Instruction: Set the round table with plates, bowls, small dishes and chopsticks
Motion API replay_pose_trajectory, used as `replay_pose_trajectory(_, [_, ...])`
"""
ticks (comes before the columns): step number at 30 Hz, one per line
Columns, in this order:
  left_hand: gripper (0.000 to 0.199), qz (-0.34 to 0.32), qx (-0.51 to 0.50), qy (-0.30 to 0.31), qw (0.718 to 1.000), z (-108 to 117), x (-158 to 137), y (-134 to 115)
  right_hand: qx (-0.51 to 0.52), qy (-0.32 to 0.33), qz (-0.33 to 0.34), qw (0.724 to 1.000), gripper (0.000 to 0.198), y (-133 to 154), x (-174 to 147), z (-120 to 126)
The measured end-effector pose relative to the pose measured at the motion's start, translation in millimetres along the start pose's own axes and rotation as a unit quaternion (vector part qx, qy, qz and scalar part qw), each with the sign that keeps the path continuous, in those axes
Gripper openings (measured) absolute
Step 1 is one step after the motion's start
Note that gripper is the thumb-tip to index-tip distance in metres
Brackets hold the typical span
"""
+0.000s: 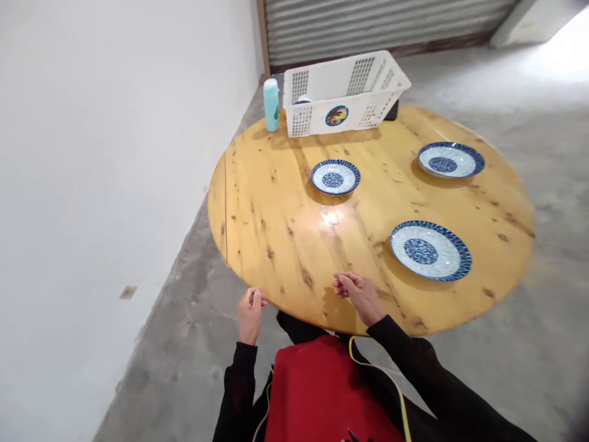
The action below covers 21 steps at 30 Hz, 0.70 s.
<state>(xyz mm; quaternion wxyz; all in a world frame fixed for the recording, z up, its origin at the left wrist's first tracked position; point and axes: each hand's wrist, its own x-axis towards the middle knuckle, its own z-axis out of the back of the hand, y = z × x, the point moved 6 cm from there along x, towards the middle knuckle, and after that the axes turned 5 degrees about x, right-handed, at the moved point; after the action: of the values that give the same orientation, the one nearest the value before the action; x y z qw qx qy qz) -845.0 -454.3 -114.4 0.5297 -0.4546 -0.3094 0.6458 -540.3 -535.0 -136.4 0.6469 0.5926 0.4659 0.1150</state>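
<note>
Near the front edge of the round wooden table (285, 270), my left hand (251, 314) is closed loosely, with its fingers curled and nothing showing in them. My right hand (361, 294) is over the table's front part, its thumb and fingers drawn together, holding nothing I can see. To the right of it lies a blue-and-white plate (444, 258). A smaller patterned plate (301, 178) rests near the table's middle, and another blue-rimmed plate (464, 162) is at the right rear.
A white plastic basket (317, 120) stands at the back, with a partly hidden dish inside. Left of it is a light-blue bottle (271, 107). Part of a black object (392, 111) shows behind the basket's right end. A white wall (115, 153) rises on the left.
</note>
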Motion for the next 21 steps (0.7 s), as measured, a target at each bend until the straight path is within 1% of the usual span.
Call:
replay_pose_trajectory(2, [0.027,-0.017,0.02,0.03,0.999,-3,32,-18,0.017,-0.015,0.003,1.0,0.038,4,19,-11])
replay_pose_trajectory(5, [0.031,-0.028,0.034,0.078,0.996,-12,74,-37,0.031,-0.026,0.002,0.999,0.034,12,47,-30])
replay_pose_trajectory(7, [0.034,-0.031,0.033,0.102,0.994,-19,97,-46,0.027,-0.04,0.012,0.999,0.029,23,66,-39])
replay_pose_trajectory(9, [0.035,-0.04,0.029,0.121,0.991,-28,116,-55,0.013,-0.062,0.031,0.998,0.022,38,87,-42])
replay_pose_trajectory(12, [0.034,-0.055,0.025,0.153,0.986,-44,142,-73,-0.016,-0.105,0.059,0.993,0.012,67,119,-37])
replay_pose_trajectory(15, [0.03,-0.08,0.037,0.187,0.978,-66,174,-101,-0.043,-0.15,0.085,0.984,0.007,95,148,-24])
replay_pose_trajectory(18, [0.024,-0.123,0.064,0.214,0.967,-96,212,-135,-0.063,-0.197,0.097,0.974,0.008,113,171,-8])
replay_pose_trajectory(21, [0.021,-0.171,0.099,0.237,0.951,-133,250,-166,-0.098,-0.233,0.102,0.962,0.014,123,188,6])
